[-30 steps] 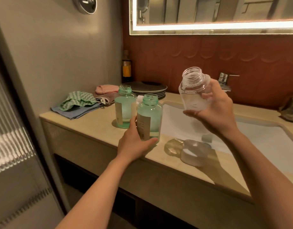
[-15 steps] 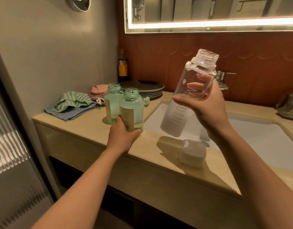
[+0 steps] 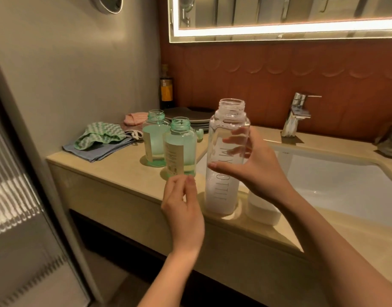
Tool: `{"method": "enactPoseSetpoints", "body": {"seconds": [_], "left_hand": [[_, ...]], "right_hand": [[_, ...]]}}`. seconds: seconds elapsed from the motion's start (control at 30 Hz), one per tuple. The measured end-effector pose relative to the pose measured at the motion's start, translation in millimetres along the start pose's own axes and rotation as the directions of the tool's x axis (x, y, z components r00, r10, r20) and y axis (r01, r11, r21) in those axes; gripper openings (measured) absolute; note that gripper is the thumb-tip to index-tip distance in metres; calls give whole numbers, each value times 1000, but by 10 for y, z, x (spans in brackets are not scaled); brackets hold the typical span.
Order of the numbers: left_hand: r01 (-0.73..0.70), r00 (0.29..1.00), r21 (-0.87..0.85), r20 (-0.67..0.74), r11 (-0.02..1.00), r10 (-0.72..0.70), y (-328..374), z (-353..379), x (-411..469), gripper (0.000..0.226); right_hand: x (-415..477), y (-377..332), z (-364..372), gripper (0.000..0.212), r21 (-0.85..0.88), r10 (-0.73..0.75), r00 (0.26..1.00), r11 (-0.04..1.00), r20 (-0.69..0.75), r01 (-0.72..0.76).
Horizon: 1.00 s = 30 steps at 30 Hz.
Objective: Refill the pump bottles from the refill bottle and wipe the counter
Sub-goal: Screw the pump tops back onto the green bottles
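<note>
A ribbed glass door (image 3: 18, 196) stands at far left against a grey wall (image 3: 80, 74). The beige counter (image 3: 115, 173) runs right from there, under a lit mirror (image 3: 279, 14) and red-brown tiles (image 3: 279, 85). At its left end a green cloth (image 3: 97, 134) lies on a folded blue cloth (image 3: 95, 152), with a pink cloth (image 3: 135, 118) behind. A dark bottle (image 3: 166, 89) stands in the corner beside stacked plates (image 3: 190, 119).

Two green pump bottles stand uncapped and upright: the far one (image 3: 154, 140) mostly full, the near one (image 3: 180, 149) with liquid only low in it. The left hand (image 3: 184, 209) hovers just before the near bottle, fingers loosely curled, holding nothing; whether they touch it I cannot tell.

Just right of it the clear refill bottle (image 3: 222, 187) stands upright on the counter's front edge, mouth open. The right hand (image 3: 263, 173) wraps its upper half, thumb in front, fingers showing through the plastic behind. A white cap (image 3: 263, 210) sits beside its base. Further right lie the white sink (image 3: 334, 185) and chrome tap (image 3: 295, 114).
</note>
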State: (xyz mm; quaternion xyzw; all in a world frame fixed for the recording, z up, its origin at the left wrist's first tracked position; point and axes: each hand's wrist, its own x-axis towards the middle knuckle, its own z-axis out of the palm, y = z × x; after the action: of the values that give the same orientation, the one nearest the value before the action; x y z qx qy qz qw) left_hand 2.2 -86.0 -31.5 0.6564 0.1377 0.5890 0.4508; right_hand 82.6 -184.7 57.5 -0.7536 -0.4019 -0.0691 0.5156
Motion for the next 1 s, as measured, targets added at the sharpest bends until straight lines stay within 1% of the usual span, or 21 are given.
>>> {"method": "enactPoseSetpoints", "body": {"seconds": [0.07,0.13,0.2,0.23,0.3,0.4,0.47,0.5,0.53,0.57,0.63,0.73,0.77,0.83,0.87,0.9,0.97,1.0], "left_hand": [[33,999,-88,3,996,-33,80,61,-11,33],[91,994,-170,75,981,-79,114,111,21,32],[163,967,-227,228,960,-111,127,152,76,52],[168,950,-225,297,960,-96,108,166,113,64],[126,915,-185,401,975,-42,74,178,212,83],[124,840,-158,542,980,-19,70,180,365,98],[114,803,-141,596,984,-8,42,197,409,113],[111,789,-132,614,985,-7,25,210,409,119],[112,782,-126,623,986,-9,11,218,403,120],[118,775,-121,631,986,-16,-2,220,394,115],[138,761,-90,647,986,-47,-9,219,379,100],[213,734,-14,662,977,-150,-35,200,361,76],[229,730,-8,663,973,-167,-29,194,368,70],[239,737,-4,651,971,-178,-30,192,369,66],[242,739,-3,648,970,-183,-39,194,367,66],[244,737,-1,650,970,-185,-47,195,370,68],[252,735,-4,651,968,-189,-52,202,368,73],[254,735,-5,651,967,-189,-52,203,368,74]], "right_hand": [[-7,9,-3,92,-27,6,1000,1000,-12,-6],[-15,12,-2,92,-81,2,1000,997,-11,-3],[-30,11,-2,94,-146,7,1000,989,5,-7],[-40,10,-9,93,-175,23,1000,984,16,-20],[-71,33,-71,92,-218,69,996,974,52,-56],[-155,104,-261,85,-256,132,980,962,148,-91],[-232,153,-386,81,-295,176,963,949,202,-112],[-276,178,-444,80,-343,205,952,932,228,-119],[-318,203,-492,81,-394,235,936,911,261,-119],[-358,229,-529,82,-437,265,917,892,298,-116],[-430,299,-552,75,-496,292,887,864,359,-84],[-474,407,-516,61,-543,252,893,840,372,-11],[-453,415,-513,58,-542,233,907,840,351,-7],[-348,391,-558,59,-494,189,947,868,259,-38],[-272,355,-596,59,-426,154,972,902,180,-64],[-182,293,-629,54,-328,105,990,942,94,-68],[21,114,-672,32,-123,-9,999,992,-43,4],[127,5,-673,25,-28,-54,996,998,-77,52]]}}
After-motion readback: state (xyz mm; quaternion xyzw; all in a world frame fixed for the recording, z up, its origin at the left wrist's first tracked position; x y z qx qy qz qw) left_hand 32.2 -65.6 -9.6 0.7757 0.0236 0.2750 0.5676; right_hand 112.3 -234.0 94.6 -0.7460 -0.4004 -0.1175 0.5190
